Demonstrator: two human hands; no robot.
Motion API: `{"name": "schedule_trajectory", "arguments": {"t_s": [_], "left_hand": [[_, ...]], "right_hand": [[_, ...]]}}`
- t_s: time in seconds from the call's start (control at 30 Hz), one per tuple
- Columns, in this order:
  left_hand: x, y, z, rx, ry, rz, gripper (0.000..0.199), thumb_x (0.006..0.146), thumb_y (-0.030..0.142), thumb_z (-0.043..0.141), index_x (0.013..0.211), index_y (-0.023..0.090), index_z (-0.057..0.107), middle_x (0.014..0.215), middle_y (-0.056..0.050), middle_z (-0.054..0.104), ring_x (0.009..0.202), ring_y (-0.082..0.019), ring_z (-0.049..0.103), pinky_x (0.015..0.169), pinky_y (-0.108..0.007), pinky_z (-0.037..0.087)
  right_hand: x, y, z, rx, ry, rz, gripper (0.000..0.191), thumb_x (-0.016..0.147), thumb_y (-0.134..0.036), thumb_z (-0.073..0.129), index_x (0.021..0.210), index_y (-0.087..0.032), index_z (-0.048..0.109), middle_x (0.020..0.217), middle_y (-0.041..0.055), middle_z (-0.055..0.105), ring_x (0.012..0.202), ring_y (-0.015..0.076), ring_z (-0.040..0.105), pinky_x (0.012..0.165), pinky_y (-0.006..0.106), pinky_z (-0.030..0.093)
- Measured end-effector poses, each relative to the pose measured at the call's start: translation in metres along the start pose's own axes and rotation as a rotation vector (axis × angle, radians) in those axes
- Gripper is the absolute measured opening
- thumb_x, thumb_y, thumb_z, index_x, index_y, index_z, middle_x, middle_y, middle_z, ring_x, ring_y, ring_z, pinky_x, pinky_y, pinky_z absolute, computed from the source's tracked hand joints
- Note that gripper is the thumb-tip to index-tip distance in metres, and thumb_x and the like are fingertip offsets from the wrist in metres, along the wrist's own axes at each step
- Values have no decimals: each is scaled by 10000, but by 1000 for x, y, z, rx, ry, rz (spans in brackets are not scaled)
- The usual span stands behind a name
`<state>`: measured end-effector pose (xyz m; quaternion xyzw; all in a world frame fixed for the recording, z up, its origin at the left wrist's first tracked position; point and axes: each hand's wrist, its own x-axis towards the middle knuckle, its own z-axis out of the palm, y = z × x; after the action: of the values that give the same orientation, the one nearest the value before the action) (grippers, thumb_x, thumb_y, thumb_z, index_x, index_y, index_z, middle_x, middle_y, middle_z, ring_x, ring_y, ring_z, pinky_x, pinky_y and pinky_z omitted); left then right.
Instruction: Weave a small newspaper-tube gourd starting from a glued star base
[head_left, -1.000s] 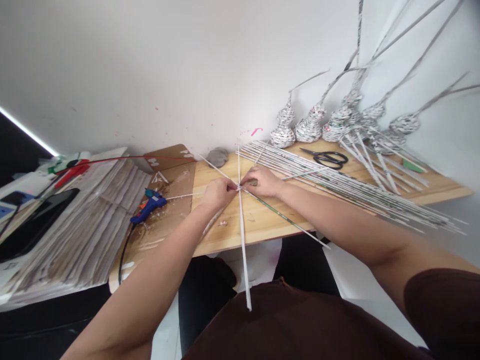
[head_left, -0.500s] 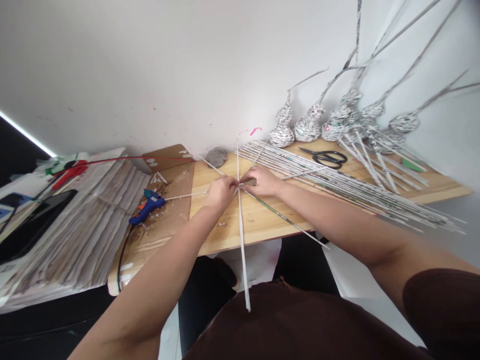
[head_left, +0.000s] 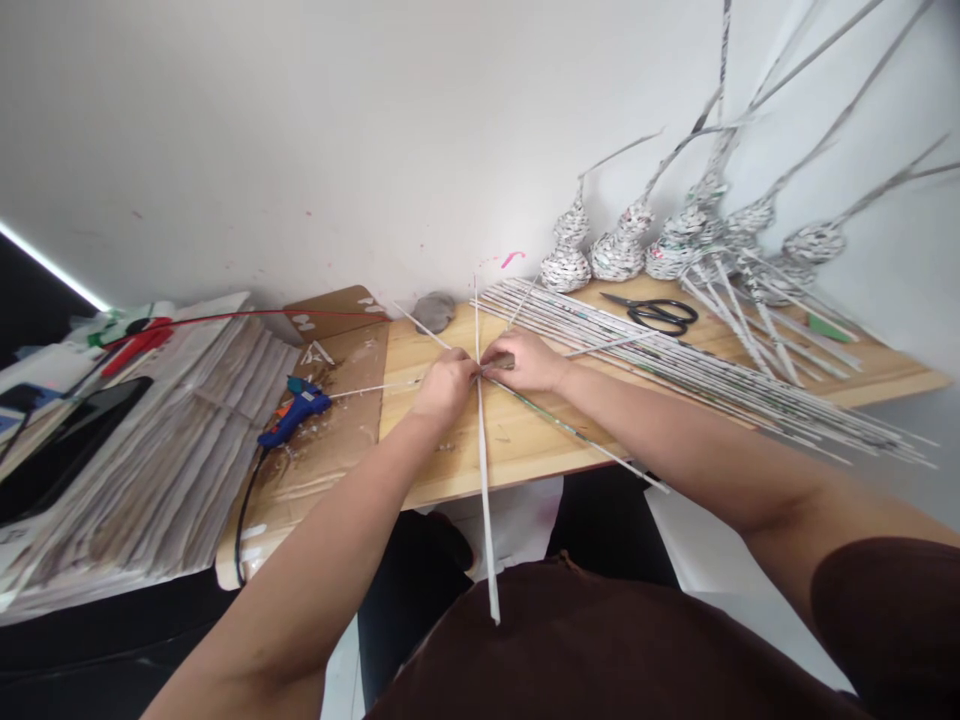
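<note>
Several rolled paper sticks [head_left: 484,470] cross each other like spokes on the wooden board, one reaching over the near edge toward my body. At their crossing point, my left hand [head_left: 448,382] pinches the sticks from the left side. My right hand [head_left: 525,360] pinches them from the right, its fingertips almost touching those of the left. The fingers cover the exact centre of the crossing. A greenish printed paper stick [head_left: 577,433] runs from under my right hand toward the front right.
Many paper sticks [head_left: 645,350] lie right of my hands, with black scissors [head_left: 652,312] behind. Woven paper gourds [head_left: 566,268] stand along the wall. To the left are a blue glue gun [head_left: 296,412], a newspaper stack [head_left: 195,440] and a phone [head_left: 75,445]. A grey lump [head_left: 435,312] sits at the back.
Both hands stay at the crossing with only slight finger movement. The view has shifted a little; the sticks hold nearly the same layout.
</note>
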<state>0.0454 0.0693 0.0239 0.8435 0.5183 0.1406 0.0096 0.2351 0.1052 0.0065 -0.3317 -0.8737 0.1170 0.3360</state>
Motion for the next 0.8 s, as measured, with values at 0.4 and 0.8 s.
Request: {"name": "schedule_trajectory", "arguments": {"t_s": [0.4,0.8], "left_hand": [[4,-2,-8,-15,-23,-28,256,844,128,530,908,186,771,936,-80,733,886,-189,665,865,-282,491],[-3,0,-8,-112,61,-57,368,836,121,519,1180,230,593,922,-9,752,816,-174,683,746,-269,488]], "right_hand": [[-1,-6,-1,-61,-10,-77,108,807,-193,675,845,-166,773,778,72,746,781,218,628,797,339,444],[4,-11,-3,-194,-101,-207,173,855,-152,581,813,-141,748,784,91,723,779,214,585,845,347,387]]}}
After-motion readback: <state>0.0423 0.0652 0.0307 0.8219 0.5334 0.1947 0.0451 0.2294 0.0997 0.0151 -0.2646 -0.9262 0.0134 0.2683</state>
